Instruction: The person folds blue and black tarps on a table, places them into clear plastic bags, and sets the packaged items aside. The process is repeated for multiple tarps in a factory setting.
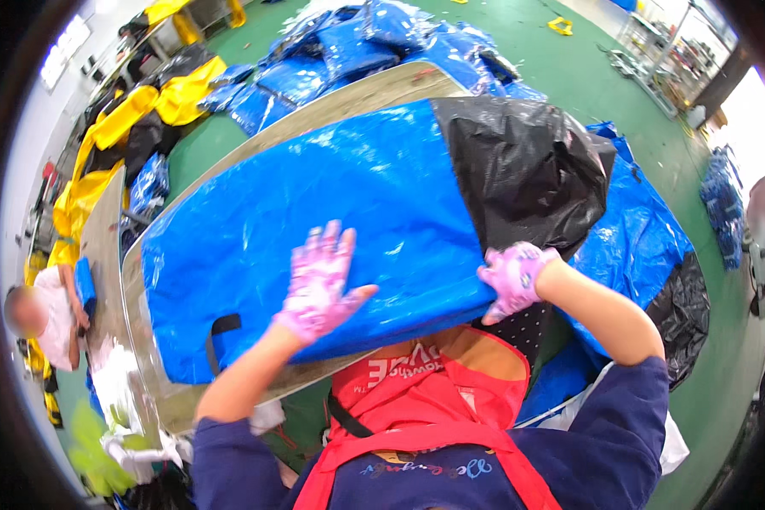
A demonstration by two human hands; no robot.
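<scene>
A large blue tarpaulin bag point(340, 187) with a black end section point(527, 166) lies spread over the worktable, its near edge hanging toward me. My left hand point(318, 285), in a pink patterned fingerless glove, rests flat on the blue part with fingers spread. At the near edge, by the seam between blue and black, my right hand point(518, 276) is bent around the material, its thumb low at the edge. A short black strap point(221, 336) sits at the bag's near left corner.
Wrapped blue packages point(340, 55) are piled beyond the worktable point(399, 83). More blue and black sheeting point(642, 225) hangs at my right. Yellow and black material point(136, 115) lies at the left, where another person point(51, 314) works. Bundled blue packs point(722, 204) stand far right.
</scene>
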